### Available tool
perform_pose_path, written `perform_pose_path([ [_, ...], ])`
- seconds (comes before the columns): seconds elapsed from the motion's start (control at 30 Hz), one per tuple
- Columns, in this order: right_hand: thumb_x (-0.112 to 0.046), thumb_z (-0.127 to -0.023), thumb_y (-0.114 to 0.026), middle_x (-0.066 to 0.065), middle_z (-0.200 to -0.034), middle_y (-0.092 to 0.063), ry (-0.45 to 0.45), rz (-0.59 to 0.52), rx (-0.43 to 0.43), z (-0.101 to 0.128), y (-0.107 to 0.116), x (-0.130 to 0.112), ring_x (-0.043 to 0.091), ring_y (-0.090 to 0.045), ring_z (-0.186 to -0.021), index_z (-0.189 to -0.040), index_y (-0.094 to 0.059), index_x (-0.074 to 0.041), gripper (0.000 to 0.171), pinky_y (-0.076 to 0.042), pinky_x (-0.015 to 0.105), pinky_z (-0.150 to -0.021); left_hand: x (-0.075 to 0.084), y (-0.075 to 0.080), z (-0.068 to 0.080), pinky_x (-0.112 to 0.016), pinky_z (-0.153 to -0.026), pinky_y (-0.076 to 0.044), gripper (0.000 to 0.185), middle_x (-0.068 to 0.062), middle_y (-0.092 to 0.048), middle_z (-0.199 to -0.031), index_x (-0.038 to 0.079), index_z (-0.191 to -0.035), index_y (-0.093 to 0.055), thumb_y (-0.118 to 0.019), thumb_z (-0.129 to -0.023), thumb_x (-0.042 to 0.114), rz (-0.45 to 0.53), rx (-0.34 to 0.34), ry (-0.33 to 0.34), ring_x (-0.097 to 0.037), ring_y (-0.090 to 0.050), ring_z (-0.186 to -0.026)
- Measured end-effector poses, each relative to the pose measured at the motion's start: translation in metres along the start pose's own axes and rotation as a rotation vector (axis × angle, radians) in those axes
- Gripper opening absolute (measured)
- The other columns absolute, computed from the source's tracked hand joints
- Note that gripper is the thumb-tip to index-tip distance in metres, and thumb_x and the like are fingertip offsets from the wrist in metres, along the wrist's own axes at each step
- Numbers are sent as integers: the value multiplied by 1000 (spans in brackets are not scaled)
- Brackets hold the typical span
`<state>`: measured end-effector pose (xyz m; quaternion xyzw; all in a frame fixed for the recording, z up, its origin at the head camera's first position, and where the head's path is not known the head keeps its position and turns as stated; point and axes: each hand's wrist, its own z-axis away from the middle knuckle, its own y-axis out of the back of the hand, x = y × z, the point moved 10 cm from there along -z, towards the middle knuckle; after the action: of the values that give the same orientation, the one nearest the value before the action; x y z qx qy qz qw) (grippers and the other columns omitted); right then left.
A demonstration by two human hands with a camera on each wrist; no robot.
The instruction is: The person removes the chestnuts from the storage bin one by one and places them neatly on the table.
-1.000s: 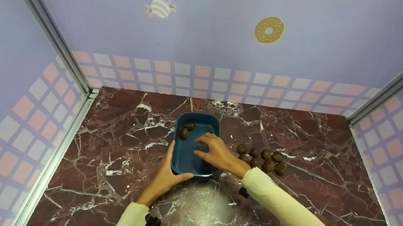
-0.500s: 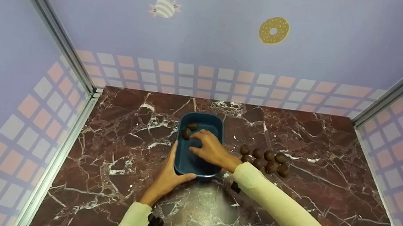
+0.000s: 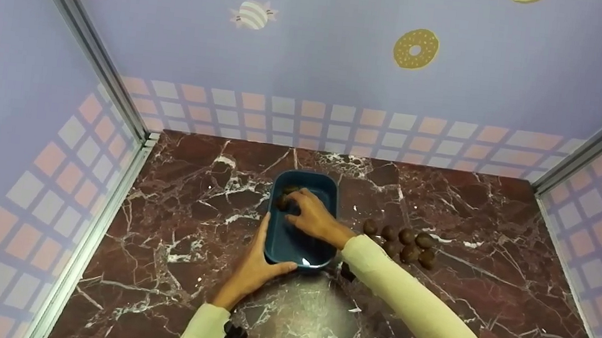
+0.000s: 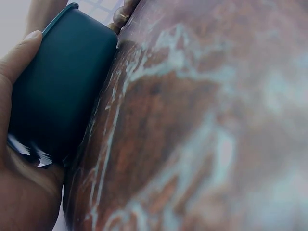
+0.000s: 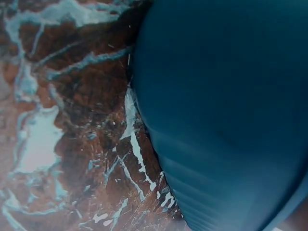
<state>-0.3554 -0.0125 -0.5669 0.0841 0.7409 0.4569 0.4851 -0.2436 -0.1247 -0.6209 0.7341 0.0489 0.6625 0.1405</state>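
Head view: right hand (image 3: 314, 217) inside the dark blue rectangular plastic tray (image 3: 332, 194), curled fingers at small brown round nuts (image 3: 282, 200) in its far-left corner; whether they pinch one, cannot tell. Left hand (image 3: 257, 265) grips the tray's near-left edge. Judged early: six loose brown nuts (image 3: 405, 242) lie right of the tray on the red-brown marble tabletop (image 3: 461, 298).

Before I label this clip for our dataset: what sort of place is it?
Probably a staged recording booth, not a real kitchen: a marble-look tabletop, walls printed with donuts and sweets, metal corner posts. On it, hands work at a blue tray beside some brown nuts.
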Motion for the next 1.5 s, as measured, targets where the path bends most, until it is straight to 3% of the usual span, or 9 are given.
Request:
perform_pose_path([
  [0.2,-4,-99,-77,25,-131,-65,31,18,-55,-8,-2,-2,38,-63,-118,-134,-68,6,38,-52,57,-106,-1,-1,-1,-65,-130,-23,133,-16,-10,-184,16,-179,-6,-98,-85,34,-12,-5,4,-40,-19,-167],
  [0.37,-21,-102,-77,15,-129,-63,45,92,-106,-27,-23,33,26,-62,-108,-143,-65,-1,47,-54,50,-95,-5,-2,1,-64,-131,-20,132,-12,-6,-185,24,-180,-4,-97,-87,36,19,-18,42,-37,-14,-168],
  [0.57,-17,-99,-79,15,-129,-62,21,167,-140,-40,-38,48,28,-64,-109,-142,-64,-2,48,-55,48,-95,-5,-2,2,-63,-131,-21,132,-14,-7,-184,22,-180,-5,-98,-86,33,17,-10,46,-38,-15,-168],
  [0.67,-17,-97,-82,12,-124,-63,23,187,-160,-39,-36,41,25,-64,-106,-134,-68,-6,41,-56,50,-92,-4,-2,1,-64,-131,-20,132,-16,-7,-184,20,-180,-6,-98,-86,31,10,-7,39,-40,-14,-168],
  [0.9,-5,-97,-81,18,-114,-69,50,137,-229,-22,-21,-6,31,-65,-100,-120,-71,-1,25,-55,49,-86,-6,-2,1,-62,-132,-17,132,-15,-6,-184,20,-180,-6,-98,-85,31,16,-10,42,-37,-12,-168],
  [1.07,-7,-98,-81,13,-105,-74,45,191,-244,-19,-24,-11,25,-66,-91,-117,-72,-3,21,-55,41,-79,-8,-1,1,-63,-132,-17,133,-15,-4,-185,19,-180,-5,-98,-86,34,18,-6,41,-38,-11,-168],
  [1.2,-7,-98,-82,10,-103,-74,61,194,-259,-14,-21,-11,25,-66,-89,-115,-74,-5,19,-56,42,-80,-7,-2,0,-62,-132,-18,133,-14,-5,-185,18,-179,-5,-98,-86,33,27,-9,34,-37,-13,-168],
  [1.5,-12,-97,-84,6,-99,-73,90,153,-222,1,9,-22,22,-66,-90,-113,-76,-7,19,-56,42,-83,-7,-3,1,-61,-130,-23,134,-11,-5,-185,22,-180,-3,-98,-86,35,60,-22,36,-37,-17,-167],
])
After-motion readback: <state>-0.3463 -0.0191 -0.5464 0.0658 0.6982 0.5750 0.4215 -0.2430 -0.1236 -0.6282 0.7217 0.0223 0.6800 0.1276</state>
